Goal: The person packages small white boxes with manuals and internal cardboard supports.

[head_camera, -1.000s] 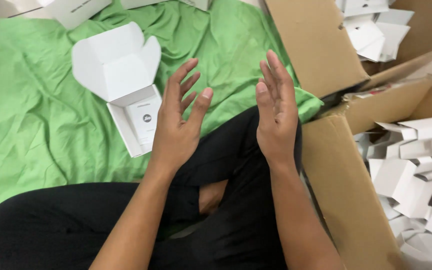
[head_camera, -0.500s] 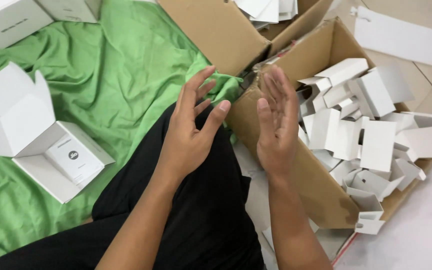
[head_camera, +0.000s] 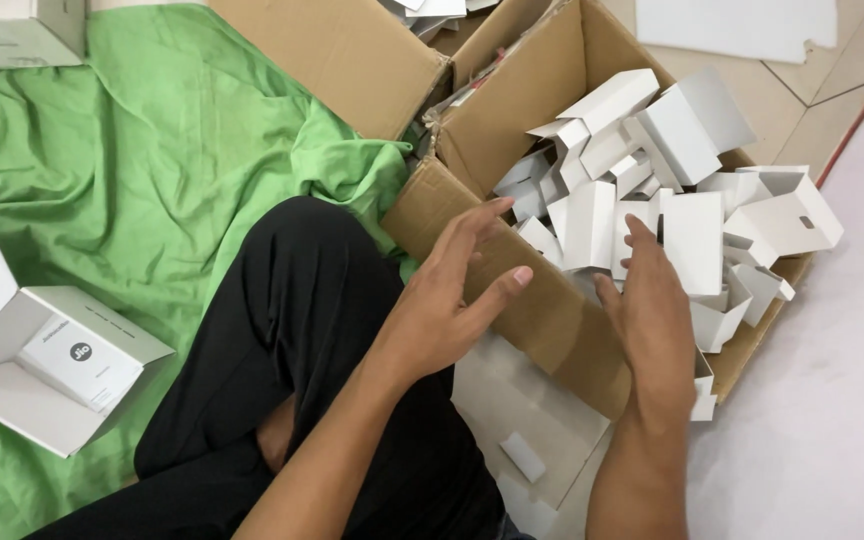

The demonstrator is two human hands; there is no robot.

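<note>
While the person sits cross-legged in black trousers (head_camera: 282, 330) on a green cloth (head_camera: 202, 130), the head camera looks down on both bare hands reaching toward a brown cardboard box (head_camera: 512, 110) that stands open at the person's right. Inside it lies a loose heap of small white folded card inserts (head_camera: 652, 190), some flat, some bent into little open trays, piled against one another. Over the box's near wall, the left hand (head_camera: 452, 300) hovers with fingers spread and the thumb pointing toward the other hand; it grips nothing, and whether the fingertips touch the cardboard rim cannot be told. Further in, the right hand (head_camera: 652, 310) is seen from the back, fingers extended and loosely parted, the tips resting among the white inserts at the near edge of the heap, with nothing closed in it. Left of the legs, on the cloth, sits an open white carton (head_camera: 52, 370) with its lid flap raised and a white booklet lying inside. Beneath the forearms lies a flat grey card sheet (head_camera: 522, 410).
</note>
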